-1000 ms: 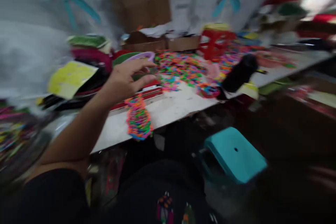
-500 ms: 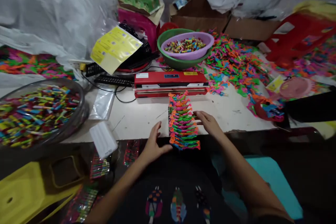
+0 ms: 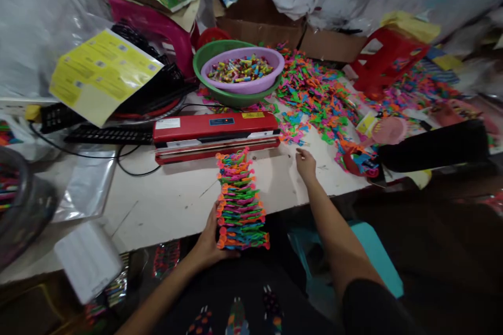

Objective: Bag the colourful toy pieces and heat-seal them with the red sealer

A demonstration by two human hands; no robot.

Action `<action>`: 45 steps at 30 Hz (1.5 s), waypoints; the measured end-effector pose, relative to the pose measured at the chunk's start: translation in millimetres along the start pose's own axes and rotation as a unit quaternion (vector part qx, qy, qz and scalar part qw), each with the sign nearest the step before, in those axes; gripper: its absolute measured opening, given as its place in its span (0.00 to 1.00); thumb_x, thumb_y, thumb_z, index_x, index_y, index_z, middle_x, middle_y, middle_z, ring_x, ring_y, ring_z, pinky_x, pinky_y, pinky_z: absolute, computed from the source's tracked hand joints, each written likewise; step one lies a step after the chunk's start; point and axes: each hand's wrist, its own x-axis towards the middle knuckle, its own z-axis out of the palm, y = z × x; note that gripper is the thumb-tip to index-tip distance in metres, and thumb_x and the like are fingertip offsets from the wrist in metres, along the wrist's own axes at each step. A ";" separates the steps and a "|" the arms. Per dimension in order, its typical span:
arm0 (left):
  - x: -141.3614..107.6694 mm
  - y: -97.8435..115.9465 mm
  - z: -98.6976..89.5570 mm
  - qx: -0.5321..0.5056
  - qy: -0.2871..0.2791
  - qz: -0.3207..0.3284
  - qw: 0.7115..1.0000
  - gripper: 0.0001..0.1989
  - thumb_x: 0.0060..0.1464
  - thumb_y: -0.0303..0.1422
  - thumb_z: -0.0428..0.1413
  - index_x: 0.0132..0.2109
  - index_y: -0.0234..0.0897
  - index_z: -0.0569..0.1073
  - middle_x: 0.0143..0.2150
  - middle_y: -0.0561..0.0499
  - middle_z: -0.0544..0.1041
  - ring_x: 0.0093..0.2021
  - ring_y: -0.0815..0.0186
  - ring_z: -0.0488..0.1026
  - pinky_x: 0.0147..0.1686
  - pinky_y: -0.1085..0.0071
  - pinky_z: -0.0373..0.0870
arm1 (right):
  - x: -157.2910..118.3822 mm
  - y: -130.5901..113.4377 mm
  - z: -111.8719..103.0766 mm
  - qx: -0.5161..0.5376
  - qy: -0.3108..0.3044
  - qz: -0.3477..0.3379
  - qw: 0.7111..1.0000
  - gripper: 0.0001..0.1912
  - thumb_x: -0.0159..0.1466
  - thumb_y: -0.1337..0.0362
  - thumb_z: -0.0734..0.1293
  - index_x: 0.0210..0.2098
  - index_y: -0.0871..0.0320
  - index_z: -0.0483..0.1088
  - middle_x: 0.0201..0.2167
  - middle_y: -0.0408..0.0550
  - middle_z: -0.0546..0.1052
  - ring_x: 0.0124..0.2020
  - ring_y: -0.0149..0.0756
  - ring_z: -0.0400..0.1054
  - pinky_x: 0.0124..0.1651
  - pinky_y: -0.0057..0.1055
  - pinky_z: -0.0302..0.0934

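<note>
A long row of small colourful plastic pieces [image 3: 241, 201], orange, green, pink and blue, sticks out past the table's front edge. Along its left side and near corner, my left hand [image 3: 210, 243] is closed round it, with some fingers hidden behind the pieces. My right hand [image 3: 306, 166] is over the white table [image 3: 157, 204], right of the row and apart from it, fingers curled together. Whatever those fingers hold, if anything, cannot be made out. Beyond the row's far end lies a red heat sealer [image 3: 216, 133]. Nearest ahead of my right hand are loose plastic pieces [image 3: 314, 89].
A lilac basin [image 3: 275, 69] of small wrapped pieces sits in a green basin [image 3: 200, 70]. Clear bags [image 3: 88, 180] and a white box [image 3: 88, 261] are at left. A black object [image 3: 434, 146] and a red stool [image 3: 389, 55] stand right. Below is a turquoise stool [image 3: 373, 251].
The view has swung right. My left hand has closed on the side of the row. My right hand has left the row's right side and moved right toward the loose pieces, its fingers now curled.
</note>
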 end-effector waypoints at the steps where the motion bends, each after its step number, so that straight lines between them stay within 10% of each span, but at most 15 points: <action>1: -0.6 4.2 -9.4 0.004 -0.012 0.014 1.000 0.63 0.34 0.58 0.58 0.65 0.41 0.28 0.67 0.33 0.41 0.65 0.44 0.44 0.59 0.44 0.53 | 23.4 6.6 -4.4 -0.058 0.012 0.002 0.998 0.19 0.57 0.62 0.60 0.45 0.65 0.70 0.48 0.61 0.71 0.49 0.43 0.65 0.52 0.41 0.58; 8: 16.6 99.5 -80.5 0.127 0.107 0.108 0.980 0.25 0.59 0.47 0.41 0.58 0.40 0.62 0.57 0.42 0.65 0.60 0.56 0.59 0.59 0.53 0.56 | 94.9 43.5 -28.2 -0.260 -0.123 -0.010 0.958 0.10 0.53 0.63 0.67 0.32 0.64 0.72 0.38 0.59 0.74 0.42 0.42 0.67 0.44 0.36 0.57; 14: 66.7 163.6 -53.4 0.347 0.051 0.201 0.915 0.20 0.54 0.32 0.54 0.54 0.36 0.64 0.49 0.45 0.71 0.52 0.60 0.65 0.56 0.54 0.60 | 16.1 35.1 -30.3 0.154 0.075 0.038 0.984 0.11 0.55 0.58 0.67 0.31 0.60 0.70 0.27 0.51 0.74 0.28 0.34 0.67 0.36 0.33 0.62; 22: 80.6 153.8 -41.3 0.448 -0.063 0.118 0.884 0.27 0.55 0.40 0.52 0.59 0.37 0.59 0.57 0.42 0.63 0.58 0.53 0.57 0.58 0.45 0.54 | -118.6 -22.3 23.9 0.366 -0.148 -0.021 0.919 0.12 0.54 0.59 0.68 0.37 0.56 0.71 0.40 0.48 0.76 0.43 0.37 0.70 0.48 0.37 0.65; 31: 72.3 145.1 -38.4 0.428 -0.110 0.128 0.888 0.27 0.50 0.45 0.56 0.55 0.40 0.65 0.55 0.44 0.65 0.57 0.53 0.58 0.61 0.41 0.42 | -136.7 -24.9 42.9 0.357 -0.295 -0.018 0.886 0.11 0.57 0.62 0.63 0.38 0.55 0.71 0.38 0.47 0.77 0.39 0.35 0.72 0.42 0.33 0.68; 45: 71.8 136.7 -32.1 0.381 -0.057 0.223 0.895 0.24 0.48 0.47 0.57 0.47 0.37 0.69 0.43 0.48 0.73 0.47 0.60 0.66 0.60 0.40 0.46 | -140.9 -34.9 42.4 0.210 -0.258 -0.256 0.908 0.12 0.61 0.65 0.61 0.44 0.57 0.69 0.34 0.48 0.75 0.35 0.36 0.67 0.37 0.33 0.65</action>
